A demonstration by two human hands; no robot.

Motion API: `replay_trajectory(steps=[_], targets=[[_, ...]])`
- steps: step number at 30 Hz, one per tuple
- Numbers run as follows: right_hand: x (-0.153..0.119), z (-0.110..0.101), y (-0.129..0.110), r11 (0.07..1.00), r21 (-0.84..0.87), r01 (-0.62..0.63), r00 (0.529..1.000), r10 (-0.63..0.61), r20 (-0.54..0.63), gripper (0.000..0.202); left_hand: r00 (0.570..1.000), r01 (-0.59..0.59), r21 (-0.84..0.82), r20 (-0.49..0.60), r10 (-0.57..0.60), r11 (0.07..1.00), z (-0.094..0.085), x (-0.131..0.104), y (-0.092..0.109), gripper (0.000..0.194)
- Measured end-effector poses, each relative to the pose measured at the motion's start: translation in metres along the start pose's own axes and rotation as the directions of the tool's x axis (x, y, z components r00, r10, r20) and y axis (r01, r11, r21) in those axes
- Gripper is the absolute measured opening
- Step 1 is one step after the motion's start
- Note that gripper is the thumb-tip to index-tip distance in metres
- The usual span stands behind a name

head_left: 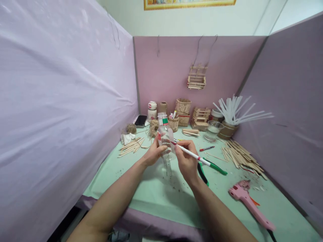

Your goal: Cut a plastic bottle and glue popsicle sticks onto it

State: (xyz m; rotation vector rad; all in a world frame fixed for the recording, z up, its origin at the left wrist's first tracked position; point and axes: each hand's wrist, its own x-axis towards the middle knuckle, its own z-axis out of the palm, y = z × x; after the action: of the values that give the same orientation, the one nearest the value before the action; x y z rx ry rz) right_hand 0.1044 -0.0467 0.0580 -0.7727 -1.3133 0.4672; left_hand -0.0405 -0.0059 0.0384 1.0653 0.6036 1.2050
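A clear plastic bottle (165,131) with a small green and red label stands tilted over the table in front of me. My left hand (153,152) is closed around its left side. Beside those fingers shows a small red piece (159,137) that I cannot make out. Between the fingers of my right hand (187,159) is a white marker (190,154) with a red band. Its dark red tip points at the bottle's right side, close to or touching it. Green-handled pliers (215,167) lie partly hidden behind my right hand.
A pink glue gun (248,201) lies at the right front. Wooden sticks (242,158) are spread at right, more sticks (131,147) at left. Along the back stand a white jar (152,111), small baskets (183,107), a clear bowl (213,130) and a pot of white strips (228,129).
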Motion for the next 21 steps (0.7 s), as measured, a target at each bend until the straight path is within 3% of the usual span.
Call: replay_trajectory(steps=[6,12,21], targets=[[0.008,0.013,0.002,0.992,-0.036,0.117,0.992,-0.119,-0.044,0.011,0.999,-0.046,0.094,0.014,0.045,0.994,0.0,0.0,-0.002,0.07],[0.006,0.017,0.003,0.996,-0.031,0.085,0.996,-0.085,-0.015,0.014,0.988,-0.144,0.189,0.074,0.133,0.971,-0.005,0.002,-0.004,0.078],[0.006,0.018,0.003,0.996,-0.042,0.073,0.997,-0.074,-0.032,0.016,0.988,-0.153,0.271,0.052,0.144,0.95,0.0,-0.002,0.002,0.078]])
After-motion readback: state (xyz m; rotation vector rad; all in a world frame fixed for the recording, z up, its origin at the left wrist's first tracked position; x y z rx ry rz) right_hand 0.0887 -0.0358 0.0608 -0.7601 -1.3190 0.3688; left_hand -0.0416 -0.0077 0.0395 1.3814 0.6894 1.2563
